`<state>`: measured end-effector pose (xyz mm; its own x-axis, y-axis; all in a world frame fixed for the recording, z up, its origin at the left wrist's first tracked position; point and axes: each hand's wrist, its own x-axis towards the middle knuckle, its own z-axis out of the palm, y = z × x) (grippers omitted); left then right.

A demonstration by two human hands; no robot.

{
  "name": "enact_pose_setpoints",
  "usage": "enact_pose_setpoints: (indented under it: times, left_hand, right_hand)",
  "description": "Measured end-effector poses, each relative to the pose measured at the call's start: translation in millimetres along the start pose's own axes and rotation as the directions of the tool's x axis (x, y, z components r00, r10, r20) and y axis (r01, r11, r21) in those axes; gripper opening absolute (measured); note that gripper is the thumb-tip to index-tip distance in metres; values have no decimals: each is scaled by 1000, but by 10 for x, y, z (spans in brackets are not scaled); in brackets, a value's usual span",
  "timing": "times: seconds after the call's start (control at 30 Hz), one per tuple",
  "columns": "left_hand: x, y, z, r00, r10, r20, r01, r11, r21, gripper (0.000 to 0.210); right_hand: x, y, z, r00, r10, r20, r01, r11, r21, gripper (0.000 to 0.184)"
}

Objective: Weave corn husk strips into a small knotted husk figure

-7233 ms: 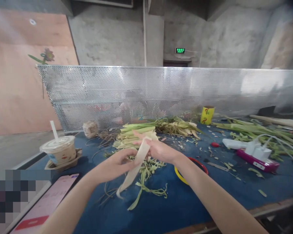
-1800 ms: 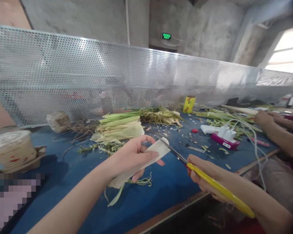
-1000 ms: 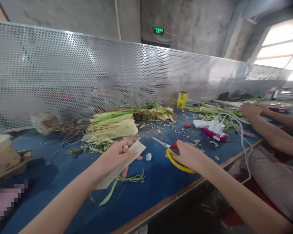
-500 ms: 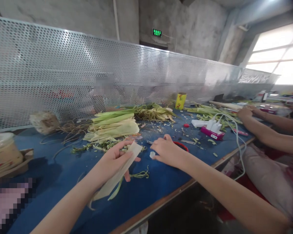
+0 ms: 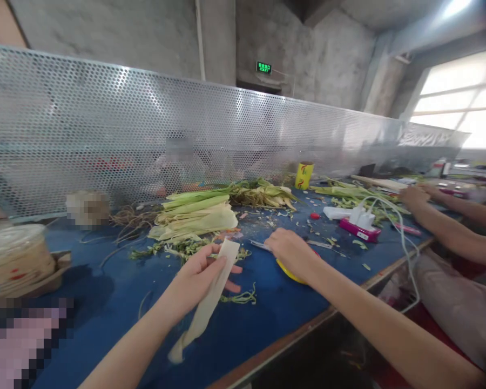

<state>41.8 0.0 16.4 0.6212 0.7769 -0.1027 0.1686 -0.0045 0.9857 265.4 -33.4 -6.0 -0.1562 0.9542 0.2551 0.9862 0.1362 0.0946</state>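
The left hand (image 5: 198,278) pinches a pale corn husk strip (image 5: 208,308) between thumb and fingers, high over the near part of the blue worktop (image 5: 247,335); the strip's lower end curls and hangs free towards the front edge. The right hand (image 5: 289,248) is apart from it, bent over yellow-and-red scissors (image 5: 287,272) in the middle of the worktop. Whether those fingers grip the handles cannot be told.

The blade tips point towards the strip's upper end and the left fingers, so handling the scissors well means having the points clear of both. A light pinch close to the top edge should hold the thin husk flat without creasing it. The loose tail is best held off the knotted green strips (image 5: 243,296) just beside it, where it could snag. The stack of corn husks (image 5: 198,219) lies beyond, towards the far edge.
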Motion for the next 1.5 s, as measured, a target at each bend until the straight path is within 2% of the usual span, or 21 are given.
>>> enact_pose_setpoints:
  times: [0.1,0.17,0.23,0.3,0.33,0.37,0.43,0.57,0.63,0.7,0.77,0.93,1.17,1.33,1.43,1.5]
  left_hand:
    - [0,8,-2,997,16,-78,-24,994,-105,24]
    - [7,-16,-20,987,73,-146,-90,989,-118,22]
    - [16,-51,-48,969,139,-205,-170,975,-140,20]
    - [22,-79,-80,951,193,-242,-242,951,-193,18]
    - [20,-85,-95,943,217,-253,-273,938,-214,16]
    - [15,-83,-110,935,237,-264,-298,928,-223,16]
    - [-7,-57,-140,918,262,-297,-328,924,-199,17]
    - [-77,48,-227,874,312,-372,-358,932,-60,16]
    - [-106,91,-283,864,328,-383,-359,933,-12,16]
    - [-124,107,-334,873,305,-380,-333,943,-8,17]
    - [-129,97,-365,894,272,-355,-299,954,-23,17]
    - [-123,42,-358,925,250,-287,-269,963,-28,16]
    - [-87,-14,-377,927,223,-302,-242,970,-25,16]
    - [-77,-35,-347,908,248,-338,-211,967,143,20]
    - [-113,-35,-316,906,283,-316,-182,933,311,18]
    - [-149,-30,-312,892,343,-294,-176,863,473,16]
  right_hand:
    - [111,269,-165,972,207,-109,-202,978,47,25]
    - [183,285,-284,949,271,-164,-252,959,127,27]
    - [238,114,-370,958,229,-171,-186,954,233,27]
    - [283,-183,-407,987,89,-136,-31,924,381,29]
    - [309,-341,-411,992,-26,-119,94,785,612,27]
    - [340,-485,-410,985,-98,-139,170,616,769,25]
    - [426,-699,-406,977,-113,-180,211,404,890,22]
    - [628,-828,-397,989,-23,-149,150,237,960,14]
    - [684,-830,-374,992,-84,-98,110,152,982,16]
    - [689,-835,-334,987,-151,-57,71,85,994,19]
    - [656,-842,-287,984,-176,-12,24,68,997,21]
    - [543,-818,-229,979,-196,54,-32,112,993,17]
    - [501,-771,-230,968,-240,74,-50,104,993,16]
    - [462,-858,-191,972,-218,85,-67,87,994,23]
    - [452,-922,-149,978,-173,119,-111,54,992,14]
    - [463,-944,-118,984,-131,119,-109,79,991,8]
